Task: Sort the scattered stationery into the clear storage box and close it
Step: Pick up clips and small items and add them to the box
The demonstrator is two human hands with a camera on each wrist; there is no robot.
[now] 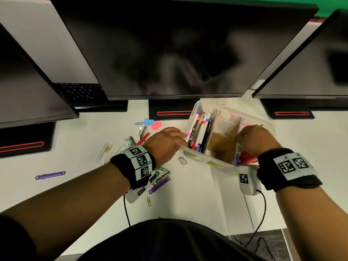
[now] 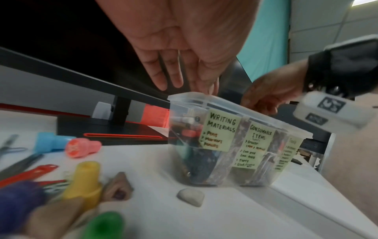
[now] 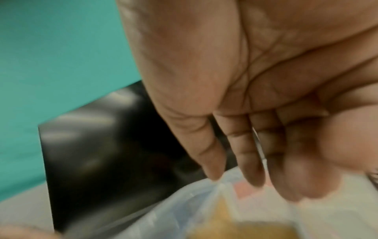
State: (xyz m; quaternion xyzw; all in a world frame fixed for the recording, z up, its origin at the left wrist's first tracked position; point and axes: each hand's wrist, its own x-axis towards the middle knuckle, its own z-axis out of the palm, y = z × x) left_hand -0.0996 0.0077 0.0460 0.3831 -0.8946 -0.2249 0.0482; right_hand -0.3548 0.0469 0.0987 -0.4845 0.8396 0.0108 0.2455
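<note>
At centre right of the head view, our two hands work at the clear storage box (image 1: 226,162), which sits lidless on the white desk (image 1: 188,194) below a row of dark monitors (image 1: 178,48). Our left hand (image 1: 165,142) rests straight, relaxed fingers at the box's left rim, holding nothing and, we judge, steadying it. Our right hand (image 1: 254,138) reaches over the right-hand compartment; whether its fingers grasp anything, we cannot tell, as the wrist view is blurred.

Pens and markers (image 1: 199,129) already stand in the left compartment, while cardboard dividers (image 1: 222,140) separate the rest. Green sticky notes on the front wall explain the sorting: "WRITING MATERIALS" (image 2: 220,129), listing pens, markers and pencils, and "CONSUMABLE ITEMS" (image 2: 255,145), listing eraser, ink pad and tapes. A third note (image 2: 290,153) is too blurred to read.

Left of the box, plenty awaits sorting: a white eraser (image 1: 182,160), blue (image 1: 148,121) and pink stamps (image 1: 156,125), paper clips (image 1: 148,201) and a purple strip (image 1: 50,175). No lid is visible.
</note>
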